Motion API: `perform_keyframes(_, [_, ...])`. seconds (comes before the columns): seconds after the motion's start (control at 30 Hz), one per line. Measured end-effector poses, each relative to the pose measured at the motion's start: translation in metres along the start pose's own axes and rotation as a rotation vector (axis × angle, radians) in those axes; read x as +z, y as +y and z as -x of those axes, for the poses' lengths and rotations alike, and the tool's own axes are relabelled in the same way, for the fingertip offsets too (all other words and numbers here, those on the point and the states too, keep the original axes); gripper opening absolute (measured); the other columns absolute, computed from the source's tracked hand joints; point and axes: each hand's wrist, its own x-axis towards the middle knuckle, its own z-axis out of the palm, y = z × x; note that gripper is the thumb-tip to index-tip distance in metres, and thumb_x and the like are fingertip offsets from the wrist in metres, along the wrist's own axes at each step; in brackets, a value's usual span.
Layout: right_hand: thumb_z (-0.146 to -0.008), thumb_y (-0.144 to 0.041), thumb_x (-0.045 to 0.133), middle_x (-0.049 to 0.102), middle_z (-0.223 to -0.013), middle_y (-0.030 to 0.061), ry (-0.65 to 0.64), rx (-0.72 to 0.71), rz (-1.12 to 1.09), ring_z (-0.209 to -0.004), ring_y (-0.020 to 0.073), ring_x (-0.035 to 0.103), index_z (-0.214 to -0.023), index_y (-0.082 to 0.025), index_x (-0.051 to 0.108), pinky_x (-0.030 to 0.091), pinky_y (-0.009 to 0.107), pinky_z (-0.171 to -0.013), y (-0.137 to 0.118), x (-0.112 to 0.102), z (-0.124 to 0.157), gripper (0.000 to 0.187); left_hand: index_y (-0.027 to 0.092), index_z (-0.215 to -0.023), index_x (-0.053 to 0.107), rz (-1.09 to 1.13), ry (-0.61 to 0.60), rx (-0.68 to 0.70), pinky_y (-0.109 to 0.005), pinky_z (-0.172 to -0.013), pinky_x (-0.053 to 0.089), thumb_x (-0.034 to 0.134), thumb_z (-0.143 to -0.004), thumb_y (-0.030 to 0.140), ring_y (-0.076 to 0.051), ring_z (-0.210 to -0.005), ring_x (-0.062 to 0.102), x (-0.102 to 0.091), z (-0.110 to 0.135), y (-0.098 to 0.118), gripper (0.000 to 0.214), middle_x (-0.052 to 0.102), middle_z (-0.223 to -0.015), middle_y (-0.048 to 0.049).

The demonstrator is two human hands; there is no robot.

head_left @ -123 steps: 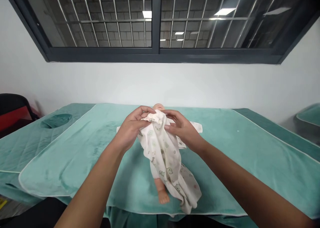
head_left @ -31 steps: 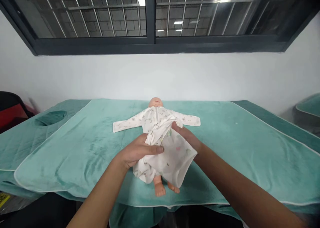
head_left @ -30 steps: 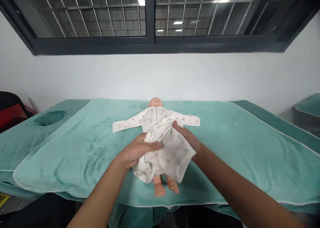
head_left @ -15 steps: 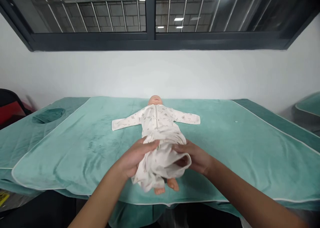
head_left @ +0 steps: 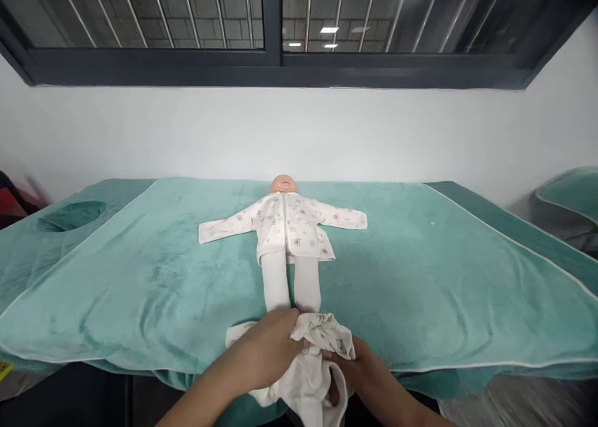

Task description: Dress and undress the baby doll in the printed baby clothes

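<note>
A baby doll (head_left: 283, 184) lies on its back on the green bed cover, head toward the wall, arms spread. It wears a white printed baby jacket (head_left: 299, 227), and its legs (head_left: 276, 280) look white-covered. At the near edge, my left hand (head_left: 275, 346) is closed on bunched white printed baby pants (head_left: 311, 386), close to the doll's feet, which are hidden. My right hand (head_left: 348, 368) grips the same cloth from the other side, its fingers partly behind the folds. The cloth hangs down past the bed edge.
The green cover (head_left: 140, 259) spreads over the bed, with a round face hole (head_left: 72, 216) at the left. Behind it stands a white wall (head_left: 299, 134) under a dark-framed barred window (head_left: 273, 59). Another green-covered surface (head_left: 572, 190) is at far right.
Both hands have drawn the bunched cloth toward me, from over the doll's legs to the bed's near edge. The jacket hem and white legs now show. The view has shifted slightly.
</note>
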Motion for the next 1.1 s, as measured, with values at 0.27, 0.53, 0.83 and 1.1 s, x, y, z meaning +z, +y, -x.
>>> perform_keyframes(0.27, [-0.089, -0.055, 0.055, 0.067, -0.116, 0.0111, 0.184, -0.213, 0.136, -0.107, 0.0261, 0.060, -0.114, -0.023, 0.066, 0.043, 0.042, -0.101, 0.031, 0.004, -0.010, 0.042, 0.029, -0.121, 0.062, -0.057, -0.040, 0.039, -0.035, -0.095, 0.041, 0.050, -0.091, 0.039, -0.026, -0.114, 0.056, -0.002, -0.004, -0.006, 0.035, 0.064, -0.122, -0.0043])
perform_keyframes(0.53, [-0.078, -0.049, 0.072, 0.070, -0.091, 0.0061, 0.308, -0.132, -0.253, -0.083, 0.0222, 0.063, -0.091, -0.021, 0.066, 0.050, 0.035, -0.076, 0.019, 0.022, -0.010, 0.032, 0.031, -0.127, 0.061, 0.146, -0.169, 0.109, -0.033, -0.095, 0.043, 0.072, -0.068, 0.018, -0.026, -0.115, 0.058, -0.021, -0.002, 0.000, 0.061, 0.064, -0.128, -0.0006])
perform_keyframes(0.83, [-0.076, -0.052, 0.071, 0.072, -0.108, 0.0105, 0.444, -0.185, -0.272, -0.097, 0.0279, 0.066, -0.106, -0.021, 0.068, 0.050, 0.041, -0.087, 0.005, 0.029, -0.024, 0.043, 0.022, -0.083, 0.059, -0.185, 0.360, 0.137, -0.028, -0.070, 0.039, 0.045, -0.082, 0.013, -0.021, -0.086, 0.060, -0.015, -0.024, 0.001, 0.017, 0.066, -0.088, -0.0015])
perform_keyframes(1.1, [-0.086, -0.045, 0.060, 0.071, -0.099, 0.0075, 0.520, -0.389, 0.059, -0.093, 0.0245, 0.064, -0.098, -0.021, 0.064, 0.049, 0.036, -0.082, 0.002, 0.003, -0.052, 0.028, 0.023, -0.089, 0.057, -0.208, 0.464, 0.071, -0.029, -0.067, 0.037, 0.048, -0.085, 0.022, -0.021, -0.083, 0.059, -0.008, -0.029, 0.001, 0.010, 0.066, -0.087, -0.0013])
